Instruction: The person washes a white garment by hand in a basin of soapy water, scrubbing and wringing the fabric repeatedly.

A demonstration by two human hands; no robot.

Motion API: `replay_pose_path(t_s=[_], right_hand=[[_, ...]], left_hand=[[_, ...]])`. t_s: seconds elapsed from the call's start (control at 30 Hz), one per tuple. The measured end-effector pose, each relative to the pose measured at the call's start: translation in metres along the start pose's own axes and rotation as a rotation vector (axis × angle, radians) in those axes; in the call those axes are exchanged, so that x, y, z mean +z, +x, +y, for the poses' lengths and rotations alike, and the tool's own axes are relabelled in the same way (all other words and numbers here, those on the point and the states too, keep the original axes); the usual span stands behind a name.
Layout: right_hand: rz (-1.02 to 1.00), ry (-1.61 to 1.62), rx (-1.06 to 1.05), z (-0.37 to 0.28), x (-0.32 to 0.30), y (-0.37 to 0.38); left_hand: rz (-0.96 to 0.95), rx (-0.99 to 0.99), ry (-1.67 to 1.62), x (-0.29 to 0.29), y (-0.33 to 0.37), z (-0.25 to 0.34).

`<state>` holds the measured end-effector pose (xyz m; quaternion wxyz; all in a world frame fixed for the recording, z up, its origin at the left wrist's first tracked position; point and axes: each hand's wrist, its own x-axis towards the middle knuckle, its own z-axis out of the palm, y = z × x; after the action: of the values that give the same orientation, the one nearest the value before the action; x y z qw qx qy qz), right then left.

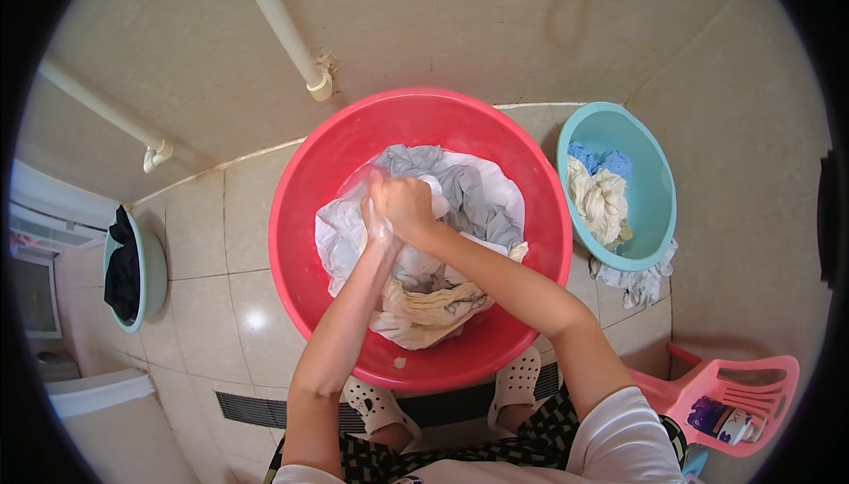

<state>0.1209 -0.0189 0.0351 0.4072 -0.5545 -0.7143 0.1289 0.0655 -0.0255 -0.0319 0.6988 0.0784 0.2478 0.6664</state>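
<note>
A large red basin (296,161) holds a heap of wet laundry. Over its middle my left hand (378,221) and my right hand (405,204) are pressed together, both closed on a white garment (436,194), part of which shows beside the right hand. The right hand covers most of the left fingers. White suds lie on my left wrist. Around the hands lie a grey garment (473,201), more white cloth (340,234) and, nearer me, a cream-yellow garment (429,311).
A light-blue basin (656,218) with cream and blue clothes stands at right, grey-white cloth (638,285) beside it. Another basin (155,267) with black clothing (122,276) stands at left. A pink plastic chair (769,373) bears a purple-and-white package (721,419). A floor grate (252,409) runs near my feet.
</note>
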Motion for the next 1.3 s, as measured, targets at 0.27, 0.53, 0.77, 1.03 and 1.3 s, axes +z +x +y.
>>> replay_pose_path(t_s=[0.27,0.53,0.77,1.03,1.3], right_hand=[[-0.168,-0.131,0.196,0.031,-0.008,0.024],[-0.198,-0.015,0.413,0.026,-0.009,0.046],[-0.238,0.138,0.404,0.038,-0.036,0.075],[-0.261,0.239,-0.045,-0.041,-0.045,0.036],[-0.059,-0.017,0.277,0.046,-0.010,0.069]], left_hand=[[0.305,0.002,0.403,0.044,-0.026,0.004],[0.340,0.085,0.611,0.068,-0.019,0.013],[0.172,0.109,1.082,0.063,-0.002,0.038],[0.139,0.018,0.288,0.034,0.035,0.052],[0.234,0.077,0.694,0.076,0.020,0.014]])
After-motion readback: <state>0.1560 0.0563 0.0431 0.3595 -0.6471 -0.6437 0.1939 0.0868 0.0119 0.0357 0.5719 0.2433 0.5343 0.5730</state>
